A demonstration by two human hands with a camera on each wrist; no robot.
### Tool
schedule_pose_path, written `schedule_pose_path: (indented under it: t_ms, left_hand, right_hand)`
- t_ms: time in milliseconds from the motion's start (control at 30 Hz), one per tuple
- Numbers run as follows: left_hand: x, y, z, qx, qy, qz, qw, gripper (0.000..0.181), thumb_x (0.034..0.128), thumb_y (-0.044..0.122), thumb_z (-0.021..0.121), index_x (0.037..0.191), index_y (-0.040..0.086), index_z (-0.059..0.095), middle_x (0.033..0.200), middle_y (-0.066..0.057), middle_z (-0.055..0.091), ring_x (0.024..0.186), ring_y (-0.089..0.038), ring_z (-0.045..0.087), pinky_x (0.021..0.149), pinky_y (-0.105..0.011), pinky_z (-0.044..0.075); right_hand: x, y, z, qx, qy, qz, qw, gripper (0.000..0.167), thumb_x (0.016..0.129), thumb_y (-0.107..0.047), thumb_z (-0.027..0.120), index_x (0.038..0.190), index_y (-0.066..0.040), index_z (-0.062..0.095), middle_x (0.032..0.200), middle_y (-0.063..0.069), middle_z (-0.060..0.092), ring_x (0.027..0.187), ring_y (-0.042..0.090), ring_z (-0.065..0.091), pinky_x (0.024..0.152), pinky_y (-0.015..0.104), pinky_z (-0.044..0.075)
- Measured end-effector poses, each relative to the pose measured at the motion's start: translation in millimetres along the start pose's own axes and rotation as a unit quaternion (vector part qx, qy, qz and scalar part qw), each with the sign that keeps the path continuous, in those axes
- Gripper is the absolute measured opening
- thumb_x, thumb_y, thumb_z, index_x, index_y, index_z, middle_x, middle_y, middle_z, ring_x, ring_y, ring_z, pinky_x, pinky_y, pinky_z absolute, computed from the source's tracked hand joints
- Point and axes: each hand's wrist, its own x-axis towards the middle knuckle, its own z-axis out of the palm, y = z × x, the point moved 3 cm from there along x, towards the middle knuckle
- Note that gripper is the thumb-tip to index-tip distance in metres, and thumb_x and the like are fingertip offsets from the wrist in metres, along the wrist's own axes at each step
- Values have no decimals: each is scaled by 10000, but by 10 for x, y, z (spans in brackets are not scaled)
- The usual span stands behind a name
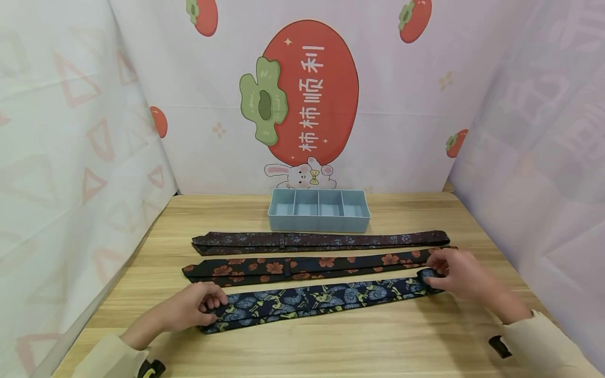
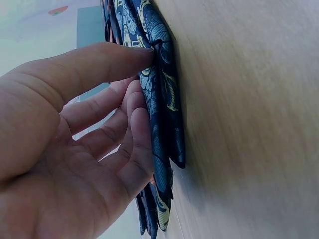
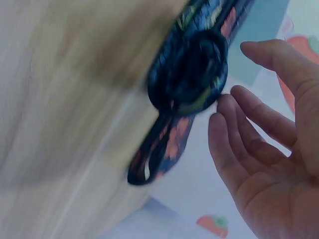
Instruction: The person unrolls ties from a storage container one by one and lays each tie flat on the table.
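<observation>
A dark blue necktie (image 1: 326,297) with pale blue and yellow figures lies folded lengthwise, nearest the person. At its left end my left hand (image 1: 200,304) pinches the fabric; in the left wrist view the thumb (image 2: 124,59) lies on the tie and the fingers bend against its side. The right end forms a small roll (image 3: 192,72). My right hand (image 1: 456,273) is around that roll in the head view. From the right wrist, its thumb and fingers (image 3: 251,107) appear spread beside the roll, with a gap between them.
Behind lie a black necktie with orange flowers (image 1: 326,263) and a dark maroon one with small bluish flowers (image 1: 326,240). A blue four-part tray (image 1: 319,223) stands at the back of the wooden table (image 1: 331,346). Printed cloth (image 1: 387,105) encloses the sides and back.
</observation>
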Motion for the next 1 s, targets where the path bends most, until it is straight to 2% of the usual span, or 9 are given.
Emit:
schedule_pose_path:
  t_ms: [267,400,600,1000]
  left_hand:
    - [-61,-61,-17,26,111,-180,9998,268,910,41,786,1161,44,691,1037,-51,616,864,-54,521,699,-238,503]
    - [-90,-67,-24,42,147,-159,9998,266,911,39,787,1160,44,695,1040,-46,619,867,-48,525,700,-241,510]
    - [-100,-65,-25,10,156,-102,9998,260,921,32,773,1167,37,691,1055,-51,627,875,-46,541,710,-242,524]
    - [-130,-105,-71,125,161,-56,9998,258,924,38,767,1172,47,694,1059,-44,630,878,-35,537,707,-243,517]
  right_hand:
    - [50,-99,186,-248,367,-316,9985,326,773,-244,949,922,-78,711,848,-25,646,726,46,543,603,276,500]
    - [51,-61,213,-214,409,-226,9987,275,787,-203,928,903,-86,707,834,-29,651,727,50,549,605,268,498]
    - [24,27,114,-35,291,36,9996,233,816,-172,892,933,-60,724,858,-4,680,753,96,591,617,271,512]
    - [-46,222,-112,-134,307,415,9986,235,862,-106,815,1023,46,736,883,74,735,780,185,673,650,308,549]
